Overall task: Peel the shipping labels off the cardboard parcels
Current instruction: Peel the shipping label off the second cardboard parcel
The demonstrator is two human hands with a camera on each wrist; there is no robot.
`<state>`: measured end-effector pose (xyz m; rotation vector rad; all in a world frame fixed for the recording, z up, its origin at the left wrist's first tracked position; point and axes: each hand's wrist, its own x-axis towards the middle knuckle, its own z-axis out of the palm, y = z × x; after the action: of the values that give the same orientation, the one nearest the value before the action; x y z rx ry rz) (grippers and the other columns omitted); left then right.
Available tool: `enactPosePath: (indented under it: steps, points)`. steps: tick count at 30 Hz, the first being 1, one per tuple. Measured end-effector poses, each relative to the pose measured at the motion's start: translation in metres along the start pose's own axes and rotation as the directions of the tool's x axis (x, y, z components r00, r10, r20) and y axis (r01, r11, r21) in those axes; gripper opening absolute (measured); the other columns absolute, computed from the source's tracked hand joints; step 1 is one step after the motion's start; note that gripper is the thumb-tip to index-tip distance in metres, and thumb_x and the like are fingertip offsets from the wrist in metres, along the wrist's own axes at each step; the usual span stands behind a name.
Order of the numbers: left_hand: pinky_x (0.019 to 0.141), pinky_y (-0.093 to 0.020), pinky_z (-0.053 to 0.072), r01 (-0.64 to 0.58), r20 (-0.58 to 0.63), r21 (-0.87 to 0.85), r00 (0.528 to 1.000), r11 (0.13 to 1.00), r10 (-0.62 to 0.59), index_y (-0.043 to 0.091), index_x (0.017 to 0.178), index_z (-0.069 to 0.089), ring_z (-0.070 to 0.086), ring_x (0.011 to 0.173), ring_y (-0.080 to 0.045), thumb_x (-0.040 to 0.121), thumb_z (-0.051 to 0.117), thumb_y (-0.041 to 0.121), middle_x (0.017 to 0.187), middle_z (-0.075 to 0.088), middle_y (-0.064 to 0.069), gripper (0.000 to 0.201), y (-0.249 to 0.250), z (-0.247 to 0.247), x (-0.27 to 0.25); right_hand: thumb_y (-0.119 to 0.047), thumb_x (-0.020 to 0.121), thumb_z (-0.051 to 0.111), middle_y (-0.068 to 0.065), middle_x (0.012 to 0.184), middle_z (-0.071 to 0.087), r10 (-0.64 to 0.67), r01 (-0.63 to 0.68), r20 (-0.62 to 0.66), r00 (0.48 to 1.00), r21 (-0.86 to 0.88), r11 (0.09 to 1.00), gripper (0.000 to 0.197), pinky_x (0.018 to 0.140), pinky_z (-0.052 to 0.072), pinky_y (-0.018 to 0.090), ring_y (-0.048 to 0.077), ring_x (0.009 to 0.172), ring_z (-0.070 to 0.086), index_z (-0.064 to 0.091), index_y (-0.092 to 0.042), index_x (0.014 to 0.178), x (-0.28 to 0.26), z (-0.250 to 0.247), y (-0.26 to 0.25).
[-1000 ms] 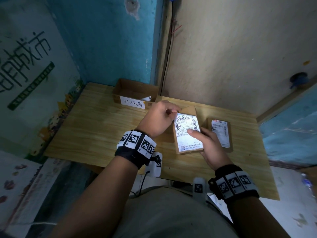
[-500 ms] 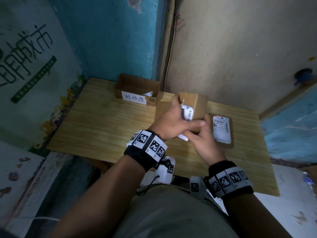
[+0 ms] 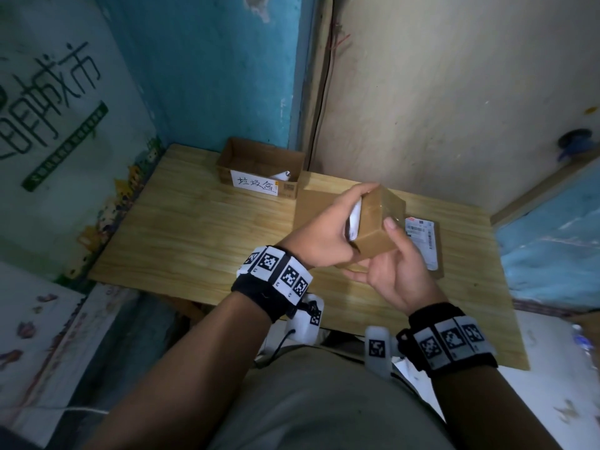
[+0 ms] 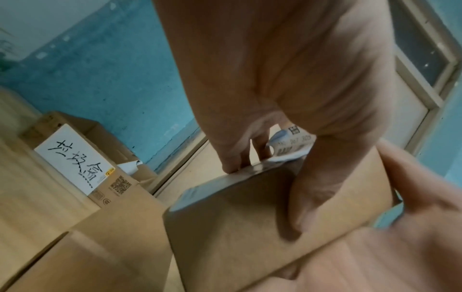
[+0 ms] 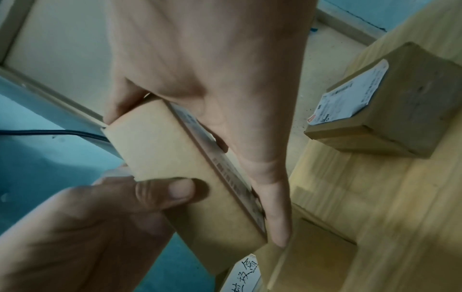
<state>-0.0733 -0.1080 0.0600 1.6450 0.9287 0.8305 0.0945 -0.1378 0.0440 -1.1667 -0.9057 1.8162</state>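
While both hands hold it above the counter [image 3: 194, 228], the small cardboard parcel [image 3: 376, 228] stands tilted on edge. The left hand [image 3: 324, 235] wraps its fingers over the parcel's far end with the thumb on the near face, and the crumpled white shipping label [image 3: 354, 222] is tucked under its palm against the parcel's left side. The right hand [image 3: 399, 271] cups the parcel from below, thumb pressed on the brown side. Just right of the held parcel, a second parcel [image 3: 435, 251] lies flat on the counter, its label [image 3: 422, 241] facing up. Behind and left of the held parcel sits an open cardboard box [image 3: 259, 167] with a handwritten white sign [image 3: 255, 183].
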Motion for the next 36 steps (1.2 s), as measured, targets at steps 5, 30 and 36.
enactPosePath:
  steps: [5, 30, 36]
  points:
    - [0.1, -0.018, 0.046, -0.017, -0.084, -0.145, 0.996, 0.989, 0.005, 0.018, 0.158, 0.004, 0.05, 0.12, 0.012, 0.075, 0.076, -0.01, 0.156, 0.03, -0.003, 0.114, -0.001, 0.006, 0.001, -0.064, 0.06, 0.089, 0.009, 0.147, 0.062, -0.087, 0.09, -0.027, 0.996, 0.104, 0.991, 0.108, 0.107, 0.044, 0.062, 0.034, 0.136, 0.058, 0.048, -0.026, 0.152, 0.001, 0.005, -0.005]
    - [0.066, -0.026, 0.051, -0.049, -0.497, -0.234, 0.864, 0.971, -0.076, 0.005, 0.078, 0.064, 0.056, 0.063, -0.008, 0.077, 0.08, 0.0, 0.068, 0.061, -0.002, 0.017, -0.017, 0.004, 0.016, -0.042, 0.08, 0.077, -0.003, 0.136, 0.07, -0.279, 0.248, -0.221, 0.934, -0.161, 0.955, 0.067, 0.117, 0.04, 0.054, 0.018, 0.129, 0.064, 0.056, -0.023, 0.14, 0.013, 0.005, -0.003]
    - [0.072, -0.027, 0.056, -0.015, -0.332, -0.314, 0.939, 0.949, -0.095, -0.005, 0.103, 0.064, 0.063, 0.078, -0.017, 0.079, 0.075, -0.006, 0.088, 0.068, -0.015, 0.027, -0.02, 0.004, 0.014, -0.04, 0.083, 0.083, 0.004, 0.133, 0.071, -0.248, 0.219, -0.248, 0.936, -0.141, 0.965, 0.071, 0.111, 0.046, 0.057, 0.023, 0.123, 0.068, 0.054, -0.019, 0.143, 0.015, 0.007, 0.001]
